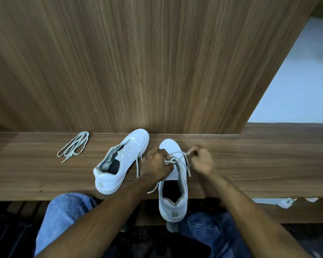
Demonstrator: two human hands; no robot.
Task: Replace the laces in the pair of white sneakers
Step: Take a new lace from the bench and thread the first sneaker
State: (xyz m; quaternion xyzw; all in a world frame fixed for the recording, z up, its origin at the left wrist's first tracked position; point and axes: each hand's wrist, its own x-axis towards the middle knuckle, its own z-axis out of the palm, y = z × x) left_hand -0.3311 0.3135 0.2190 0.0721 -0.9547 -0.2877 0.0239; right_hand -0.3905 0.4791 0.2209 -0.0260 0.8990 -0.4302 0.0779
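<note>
Both hands' fingers (162, 154) pinching lace (177, 155)

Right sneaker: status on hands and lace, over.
Left hand and right hand each pinch the lace over the right sneaker. Left sneaker unlaced. Spare lace lies far left. Nothing in the way.

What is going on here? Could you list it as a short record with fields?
Setting: wooden bench against a wood panel
Right sneaker: partly laced, heel overhanging the edge
Left sneaker: lying beside it, eyelets empty
Left hand: holds the lace at the right sneaker
Right hand: pinches a lace end
Spare lace: folded bundle, far left of the bench
Stage: one shoe being laced, other waiting
</note>
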